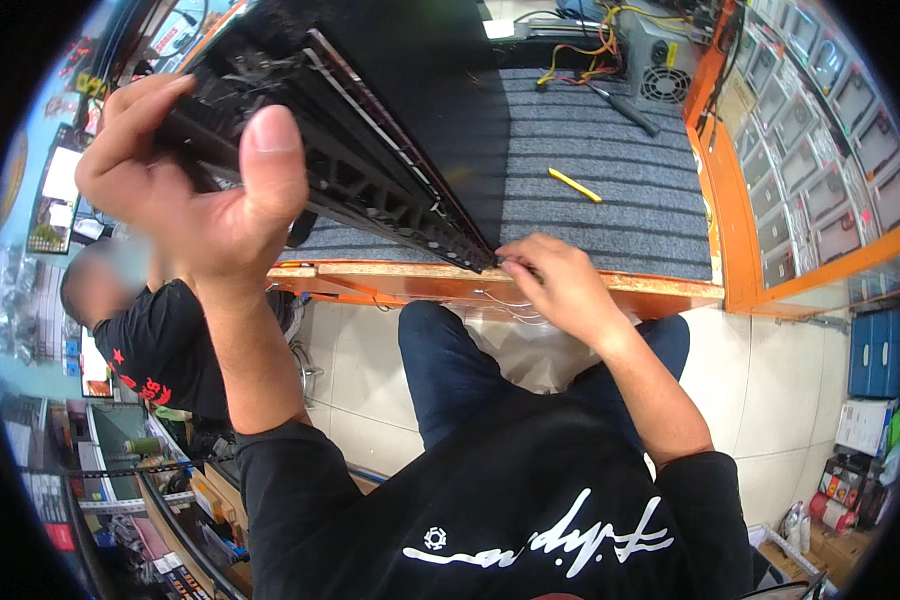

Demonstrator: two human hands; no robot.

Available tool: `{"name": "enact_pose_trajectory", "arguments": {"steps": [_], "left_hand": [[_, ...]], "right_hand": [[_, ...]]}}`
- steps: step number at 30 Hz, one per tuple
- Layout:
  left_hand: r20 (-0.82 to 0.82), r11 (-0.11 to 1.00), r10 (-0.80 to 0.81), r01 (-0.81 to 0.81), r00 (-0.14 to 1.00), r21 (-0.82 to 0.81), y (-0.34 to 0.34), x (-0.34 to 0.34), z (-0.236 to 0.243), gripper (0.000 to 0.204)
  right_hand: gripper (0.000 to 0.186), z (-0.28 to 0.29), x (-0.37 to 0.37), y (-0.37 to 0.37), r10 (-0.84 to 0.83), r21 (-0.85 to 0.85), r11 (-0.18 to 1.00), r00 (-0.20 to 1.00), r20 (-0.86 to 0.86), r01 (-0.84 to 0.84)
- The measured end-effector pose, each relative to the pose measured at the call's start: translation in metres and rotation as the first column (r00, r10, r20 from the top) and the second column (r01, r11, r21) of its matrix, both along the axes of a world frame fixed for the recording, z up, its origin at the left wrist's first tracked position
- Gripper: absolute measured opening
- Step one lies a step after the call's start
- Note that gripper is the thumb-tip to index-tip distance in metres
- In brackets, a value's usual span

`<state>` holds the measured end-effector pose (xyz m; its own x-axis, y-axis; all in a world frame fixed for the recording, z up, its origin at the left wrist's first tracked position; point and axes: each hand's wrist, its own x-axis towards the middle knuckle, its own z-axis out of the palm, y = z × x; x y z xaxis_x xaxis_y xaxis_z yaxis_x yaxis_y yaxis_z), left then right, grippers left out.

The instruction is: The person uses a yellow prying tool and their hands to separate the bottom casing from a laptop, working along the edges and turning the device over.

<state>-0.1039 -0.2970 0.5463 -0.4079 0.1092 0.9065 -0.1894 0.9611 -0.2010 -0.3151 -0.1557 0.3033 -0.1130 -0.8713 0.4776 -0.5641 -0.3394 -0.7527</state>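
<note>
A large black computer case (390,110) stands tilted at the left of the workbench, its slotted plastic front frame towards me. My left hand (195,185) is raised at the case's upper left, fingers curled round the frame's edge and thumb pointing up. At the frame's lower right corner, by the bench's front edge, my right hand (562,285) has its fingertips closed on the corner. Whether a small part sits between those fingertips is hidden. A narrow gap shows between the frame and the case body.
On the grey striped mat (530,140) lie a yellow pen-like stick (575,185) and a dark-handled screwdriver (625,110). A power supply (660,70) with coloured cables stands behind. An orange display cabinet (800,150) rises at right. Another person (160,350) sits at left.
</note>
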Motion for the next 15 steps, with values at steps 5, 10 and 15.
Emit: {"name": "enact_pose_trajectory", "arguments": {"steps": [5,10,15], "left_hand": [[-0.032,0.997,0.079,-0.079,0.996,-0.018,0.002,-0.007,-0.005,0.054],[0.081,0.995,-0.047,0.054,0.996,-0.088,-0.006,0.005,0.008,0.044],[0.039,0.996,-0.042,0.045,0.998,-0.074,-0.005,0.003,0.004,0.047]], "right_hand": [[0.023,-0.008,0.012,0.004,-0.056,-0.013,0.998,0.989,-0.134,0.055],[0.022,-0.011,0.017,0.003,-0.084,-0.034,0.996,0.992,-0.094,0.081],[0.02,-0.01,0.018,-0.003,-0.083,-0.057,0.995,0.99,-0.113,0.077]]}}
